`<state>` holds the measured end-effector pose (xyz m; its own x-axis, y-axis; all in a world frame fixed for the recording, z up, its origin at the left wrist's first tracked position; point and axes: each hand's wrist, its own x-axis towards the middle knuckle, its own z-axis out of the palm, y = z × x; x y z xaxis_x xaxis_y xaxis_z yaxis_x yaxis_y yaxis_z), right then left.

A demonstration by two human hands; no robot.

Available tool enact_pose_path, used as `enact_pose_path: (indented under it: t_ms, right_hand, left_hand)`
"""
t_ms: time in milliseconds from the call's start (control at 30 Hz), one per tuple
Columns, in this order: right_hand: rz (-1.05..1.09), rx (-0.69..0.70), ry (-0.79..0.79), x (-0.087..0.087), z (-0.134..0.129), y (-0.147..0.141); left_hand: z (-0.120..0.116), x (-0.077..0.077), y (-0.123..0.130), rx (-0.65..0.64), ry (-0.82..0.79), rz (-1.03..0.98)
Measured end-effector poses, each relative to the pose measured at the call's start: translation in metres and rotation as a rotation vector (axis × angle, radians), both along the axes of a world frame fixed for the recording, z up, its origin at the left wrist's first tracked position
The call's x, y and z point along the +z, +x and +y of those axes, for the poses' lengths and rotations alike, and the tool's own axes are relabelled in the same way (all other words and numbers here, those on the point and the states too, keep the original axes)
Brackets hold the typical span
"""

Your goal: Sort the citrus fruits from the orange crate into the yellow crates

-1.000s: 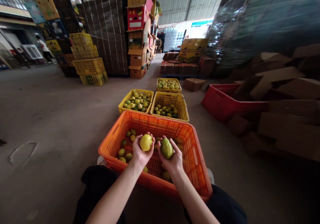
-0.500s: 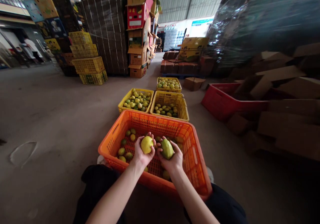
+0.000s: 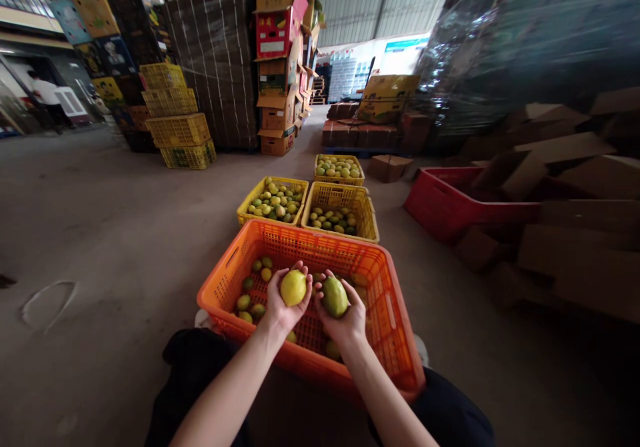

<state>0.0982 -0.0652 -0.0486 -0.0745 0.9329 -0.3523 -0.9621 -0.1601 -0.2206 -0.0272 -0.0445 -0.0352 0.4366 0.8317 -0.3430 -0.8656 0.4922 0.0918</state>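
Barely shifted, each hand [image 3: 285,304] [image 3: 343,314] hides its fruit's [image 3: 293,287] [image 3: 334,296] underside.

Bare forearms, black trousers [image 3: 200,374]

I see three yellow crates [image 3: 341,215] of green-yellow fruit at twelve o'clock, a red crate [image 3: 450,207] at two, stacked empty yellow crates [image 3: 175,117] at ten.

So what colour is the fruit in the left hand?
Yellow. The fruit in the left hand shows best in the head view.
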Motion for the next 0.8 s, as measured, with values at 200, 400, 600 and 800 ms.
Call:
enact_pose_path:
  t_ms: [200, 400, 600, 800]
  right_hand:
    - [0.021, 0.008, 0.014, -0.0002, -0.0004, -0.0014]
    - [0.012, 0.016, 0.029, -0.0006, 0.0002, -0.0023]
    - [0.013, 0.017, 0.035, -0.0018, -0.0001, -0.002]
    - [0.02, 0.027, 0.017, 0.0002, -0.0004, -0.0015]
  left_hand:
    - [0.0002, -0.0026, -0.0027, 0.068, 0.017, -0.049]
    - [0.0017, -0.0076, -0.0083, 0.07, 0.013, -0.094]
    - [0.0008, -0.0054, -0.0077, 0.036, 0.003, -0.097]
    - [0.001, -0.0067, -0.0073, 0.034, -0.015, -0.096]
